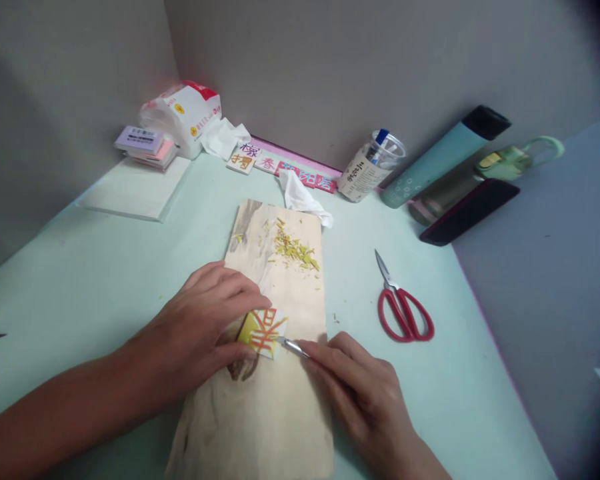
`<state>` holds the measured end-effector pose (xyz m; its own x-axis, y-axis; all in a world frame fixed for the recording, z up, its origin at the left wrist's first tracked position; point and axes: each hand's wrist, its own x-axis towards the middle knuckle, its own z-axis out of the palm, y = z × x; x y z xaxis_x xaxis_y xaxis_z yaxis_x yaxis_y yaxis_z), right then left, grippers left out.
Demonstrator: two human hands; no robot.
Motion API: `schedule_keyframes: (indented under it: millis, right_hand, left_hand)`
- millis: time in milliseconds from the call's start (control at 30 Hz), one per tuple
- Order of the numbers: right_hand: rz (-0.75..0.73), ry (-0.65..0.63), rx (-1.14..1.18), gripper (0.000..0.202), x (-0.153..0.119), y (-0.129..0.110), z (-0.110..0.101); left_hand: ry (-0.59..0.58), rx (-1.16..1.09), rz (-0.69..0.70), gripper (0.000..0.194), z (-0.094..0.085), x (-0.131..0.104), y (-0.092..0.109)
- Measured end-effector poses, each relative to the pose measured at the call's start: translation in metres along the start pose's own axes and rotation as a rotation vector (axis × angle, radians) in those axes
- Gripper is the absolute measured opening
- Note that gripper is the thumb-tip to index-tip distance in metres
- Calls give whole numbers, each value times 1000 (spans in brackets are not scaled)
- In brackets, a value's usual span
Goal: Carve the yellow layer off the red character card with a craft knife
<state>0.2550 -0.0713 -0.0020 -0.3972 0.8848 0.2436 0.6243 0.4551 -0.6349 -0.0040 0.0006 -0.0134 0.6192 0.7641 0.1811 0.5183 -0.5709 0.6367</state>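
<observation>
A small square carving block (263,332), yellow and white with a red-orange character, lies on a wooden board (290,413). My left hand (217,313) grips it from the left, thumb on the near side and fingers on the far side. In my right hand (365,380) is a craft knife (295,347) with a silver metal neck, held like a pen. Its blade tip meets the right part of the block; most of its handle is hidden in my fingers. Yellow-green shavings (295,250) are scattered over the far end of the board.
Red-handled scissors (405,313) lie right of the board. Farther back are a plastic cup (365,173) of pens, a blue-green bottle (430,160), a green-lidded bottle (440,193), a dark phone (470,212), crumpled tissue (300,193), finished-looking character blocks (241,161) and stacked blocks (140,140).
</observation>
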Motion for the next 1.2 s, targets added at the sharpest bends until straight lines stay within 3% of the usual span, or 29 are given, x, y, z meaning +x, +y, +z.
schedule_keyframes:
  millis: [233,333,533,767,1200]
  right_hand:
    - [325,-40,337,22,8,-6,-4]
    - [383,-18,399,20,11,-6,-6]
    - [167,-39,194,28,8,-1,-12]
    - [-137,-80,-248,29,9,5,-20]
    - [-229,-58,-418,25,20,2,-23]
  left_hand:
    - [-5,2,-10,48,-1,0,0]
    - [-3,-3,-4,48,-1,0,0]
    - [-7,-11,-7,47,-1,0,1]
    - [0,-16,9,46,0,-2,0]
    - [-39,2,4,45,-3,1,1]
